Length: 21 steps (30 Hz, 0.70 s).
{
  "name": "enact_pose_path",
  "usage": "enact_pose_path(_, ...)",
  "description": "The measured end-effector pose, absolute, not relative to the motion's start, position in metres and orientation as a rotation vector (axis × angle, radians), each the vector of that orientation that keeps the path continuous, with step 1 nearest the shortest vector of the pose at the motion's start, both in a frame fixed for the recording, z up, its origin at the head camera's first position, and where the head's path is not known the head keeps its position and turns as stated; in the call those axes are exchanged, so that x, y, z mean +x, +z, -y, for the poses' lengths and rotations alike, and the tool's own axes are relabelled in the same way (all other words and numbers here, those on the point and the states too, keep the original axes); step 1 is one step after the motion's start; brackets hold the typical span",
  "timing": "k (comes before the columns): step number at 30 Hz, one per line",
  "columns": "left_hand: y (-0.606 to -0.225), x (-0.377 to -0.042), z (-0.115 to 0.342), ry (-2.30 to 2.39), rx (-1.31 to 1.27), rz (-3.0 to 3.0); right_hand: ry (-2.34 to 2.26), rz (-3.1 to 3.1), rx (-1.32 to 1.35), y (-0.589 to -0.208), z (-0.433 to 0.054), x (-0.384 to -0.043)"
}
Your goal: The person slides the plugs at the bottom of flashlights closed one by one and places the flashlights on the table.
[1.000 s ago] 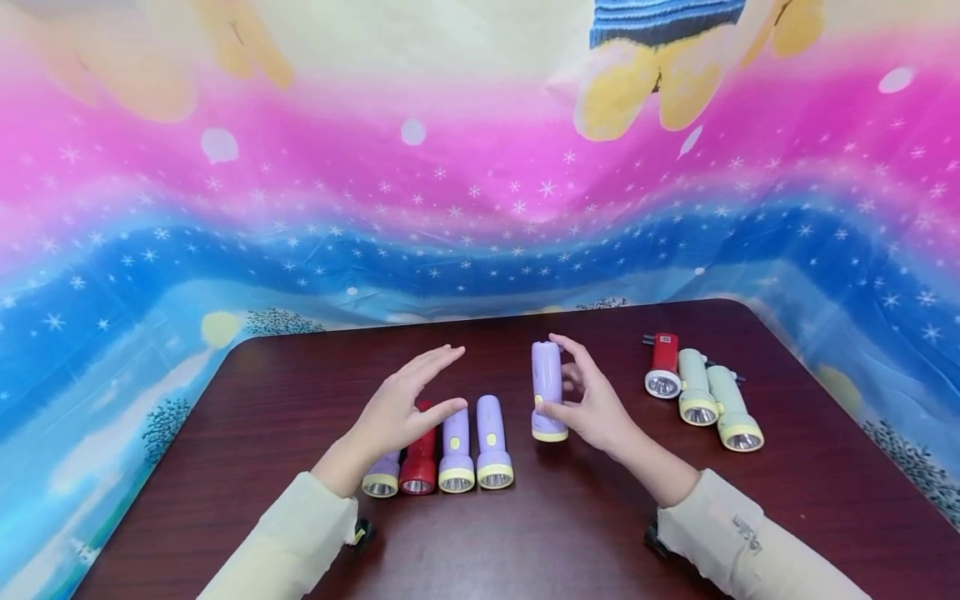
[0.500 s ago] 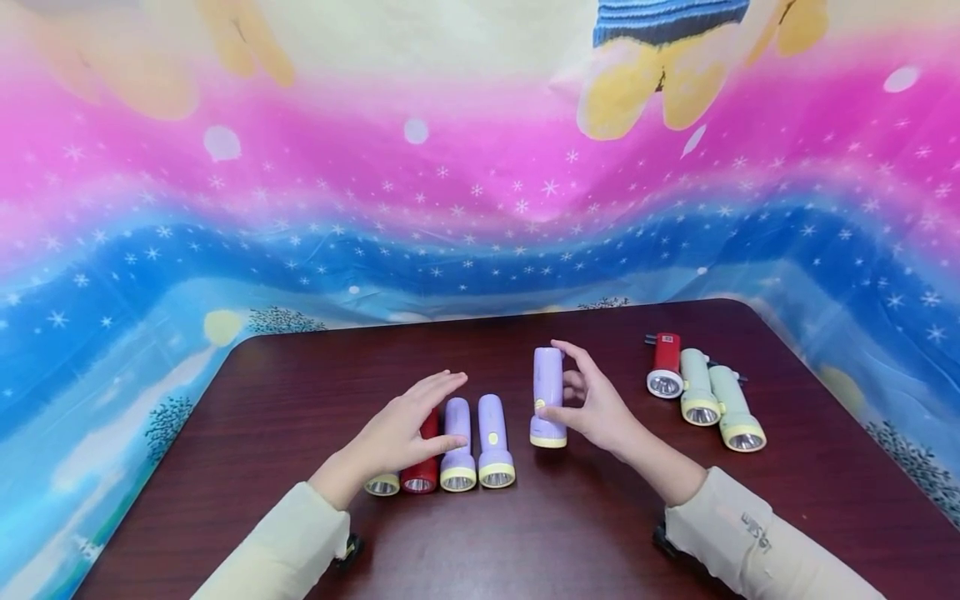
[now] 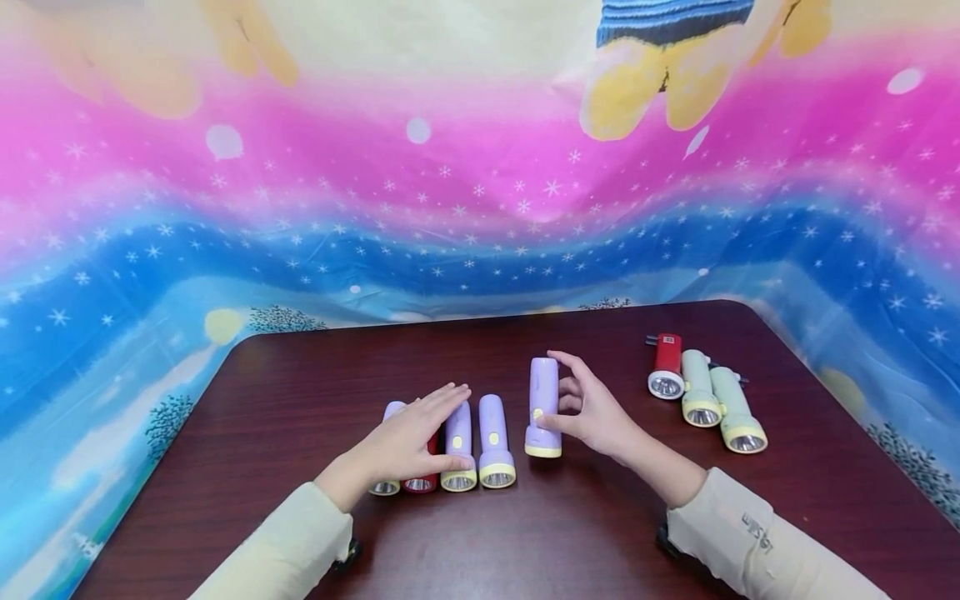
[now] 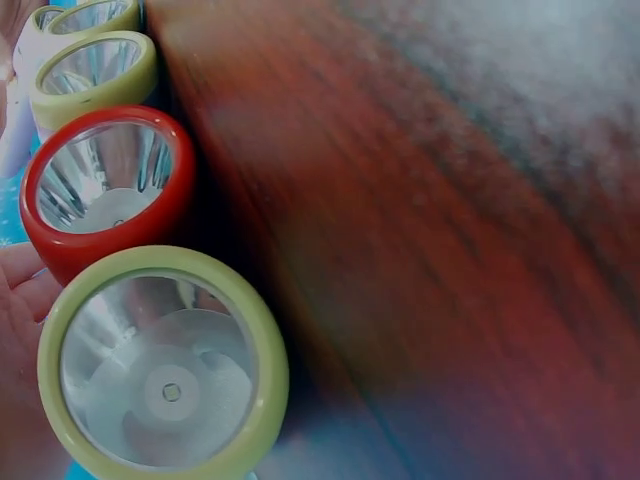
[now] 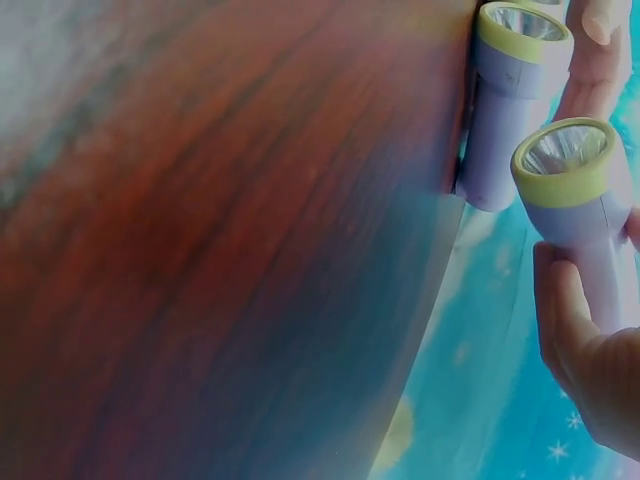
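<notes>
My right hand [image 3: 596, 417] grips a purple flashlight [image 3: 543, 400] with a yellow rim, its lens end toward me. The right wrist view shows fingers and thumb around the body of this purple flashlight [image 5: 590, 235], which looks lifted off the table. My left hand [image 3: 401, 442] lies over the row at left with its fingers straight; whether it touches them I cannot tell. Beneath it are a purple flashlight [image 3: 385, 487], a red flashlight [image 3: 420, 483] and another purple flashlight [image 3: 459, 429]. Just right of that hand lies one more purple flashlight [image 3: 492, 437].
At the right of the dark wooden table [image 3: 600, 533] lie a red flashlight [image 3: 666, 367] with plug prongs and two pale green flashlights, one nearer the middle [image 3: 699, 387] and one farther right [image 3: 738, 412]. A patterned cloth [image 3: 465, 208] hangs behind the table.
My left hand has come down over the row of flashlights. The right hand has moved slightly toward me, and the purple flashlight in it has come lower and a little left.
</notes>
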<state>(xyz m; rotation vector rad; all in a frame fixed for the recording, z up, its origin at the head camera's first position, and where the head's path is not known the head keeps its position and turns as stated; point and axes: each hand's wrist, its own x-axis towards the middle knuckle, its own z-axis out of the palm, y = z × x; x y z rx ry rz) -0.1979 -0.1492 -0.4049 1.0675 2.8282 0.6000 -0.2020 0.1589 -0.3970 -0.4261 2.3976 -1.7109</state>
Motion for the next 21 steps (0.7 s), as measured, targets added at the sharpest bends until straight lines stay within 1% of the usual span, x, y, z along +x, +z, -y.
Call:
enact_pose_path(11, -0.4079, -0.1987, 0.1484, 0.555, 1.058, -2.804, -1.668, -2.272, -0.574, -0.4019, -0.1573, -0.2015)
enact_pose_path(21, -0.4062, -0.1989, 0.1474, 0.514, 1.002, -2.788, -1.616, -2.237, -0.563, -0.4073, -0.1547, -0.2069)
